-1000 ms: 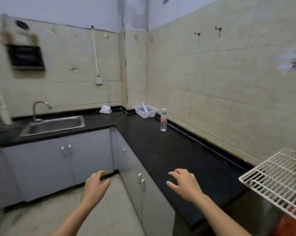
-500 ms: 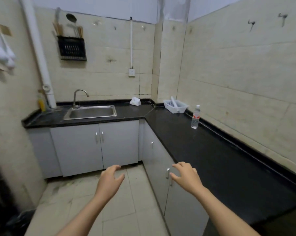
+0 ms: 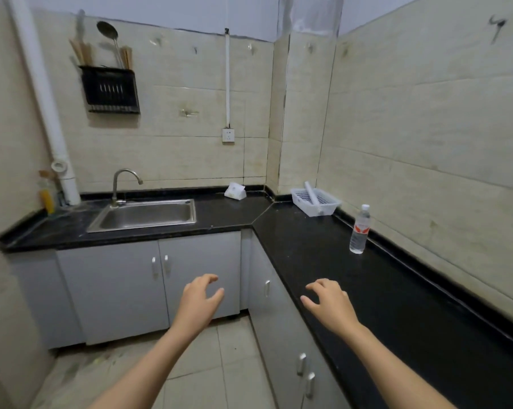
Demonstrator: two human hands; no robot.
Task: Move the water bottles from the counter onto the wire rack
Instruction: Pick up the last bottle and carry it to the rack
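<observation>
One clear water bottle with a white cap and red label stands upright on the black counter, close to the right wall. My left hand hovers over the floor in front of the cabinets, fingers loosely curled, holding nothing. My right hand hovers above the counter's front edge, fingers loosely curled and empty, well short of the bottle. The wire rack is out of view.
A white plastic basket with a white tube in it sits in the counter's corner. A tissue pack lies by the back wall. The steel sink with its faucet is at the left. Grey cabinet doors run below the counter.
The view has swung left, so the wire rack has left the frame and the sink has come into view. Both hands stay raised and empty, now nearer the bottle.
</observation>
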